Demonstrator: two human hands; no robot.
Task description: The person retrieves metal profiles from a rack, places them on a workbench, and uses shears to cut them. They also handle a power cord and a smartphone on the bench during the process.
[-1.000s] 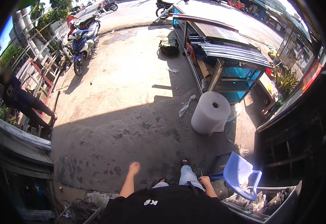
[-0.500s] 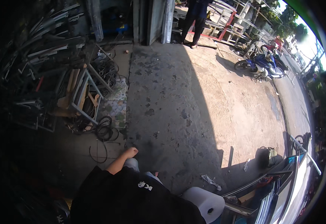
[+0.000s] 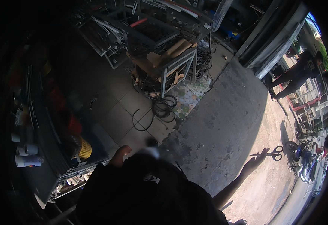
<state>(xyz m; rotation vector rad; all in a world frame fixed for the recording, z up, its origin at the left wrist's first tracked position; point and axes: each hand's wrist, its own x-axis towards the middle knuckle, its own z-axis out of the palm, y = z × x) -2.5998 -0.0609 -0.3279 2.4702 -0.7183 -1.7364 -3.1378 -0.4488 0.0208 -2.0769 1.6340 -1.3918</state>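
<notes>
Out to the right, my right hand [image 3: 256,160] is closed on a pair of dark-handled scissors [image 3: 276,153]. Its fingers grip them by the blade end, and the finger loops point away to the right. Close to my body, my left hand [image 3: 121,155] is curled in shadow. A small pale patch shows at its fingers, but I cannot make out what it is.
Black hose coils [image 3: 164,107] lie on the tiles beside a metal frame [image 3: 179,67] with cardboard. A yellow basket [image 3: 84,149] and white containers [image 3: 28,160] stand left. A person [image 3: 299,77] stands far right, beyond them a parked motorbike [image 3: 304,161].
My view has swung to the left, and the white roll at lower right is out of sight. My right hand has come into view with the scissors. My left hand stays near my body.
</notes>
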